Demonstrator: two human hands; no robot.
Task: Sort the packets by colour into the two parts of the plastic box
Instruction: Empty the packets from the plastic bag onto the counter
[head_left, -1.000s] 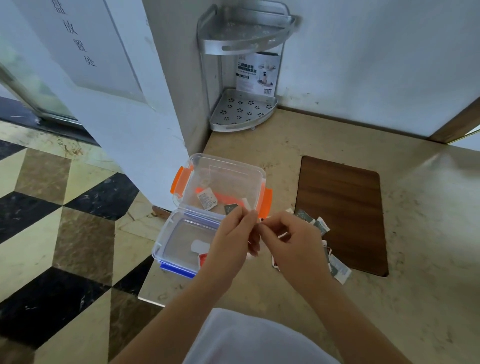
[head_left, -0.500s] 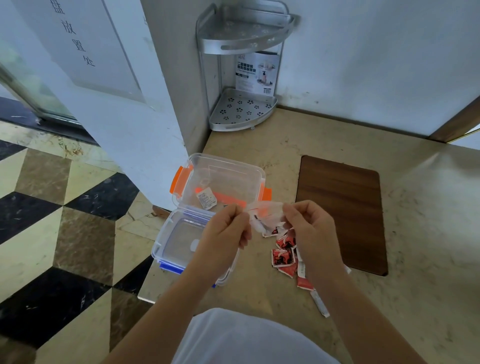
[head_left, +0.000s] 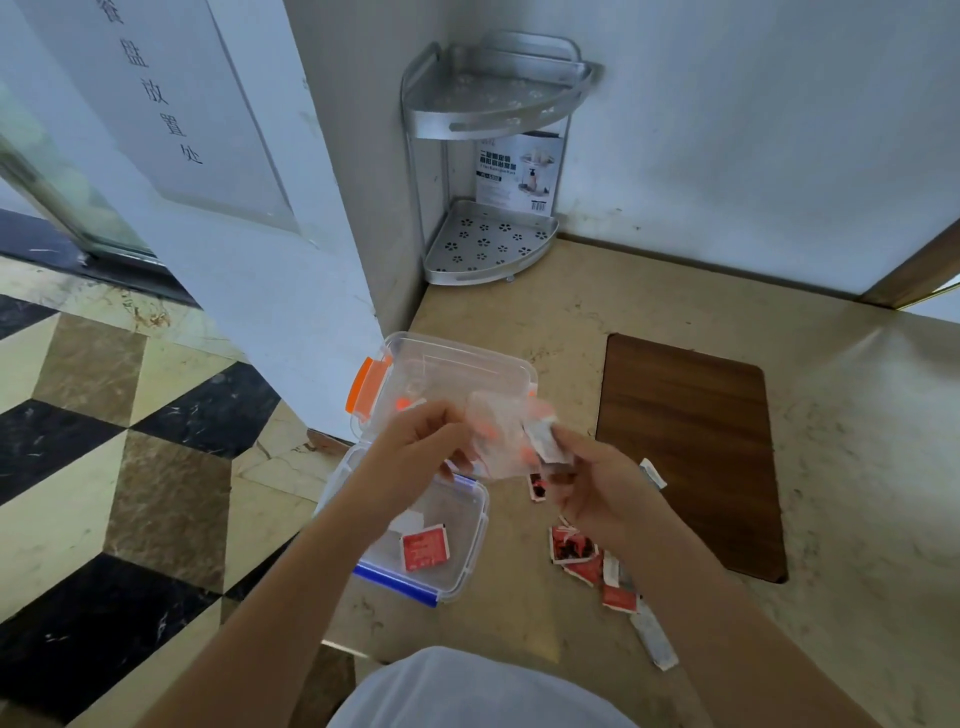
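Both hands hold a clear plastic bag over the open box; packets lie loose on the bench.

Left hand (head_left: 415, 447) fingers pinched on the clear bag (head_left: 496, 441), right hand (head_left: 597, 488) fingers gripping the bag's other side plus a white packet (head_left: 545, 441). Bag is blurred, held above the clear plastic box (head_left: 452, 364) with orange clip (head_left: 363, 387). Near part with the blue edge (head_left: 395, 584) holds one red packet (head_left: 425, 551) and a white one beside it. Loose red and white packets (head_left: 576, 551) lie on the bench (head_left: 519, 322) just right of the box, between it and the brown board (head_left: 691, 452). Metal corner rack (head_left: 488, 249) at the back wall.
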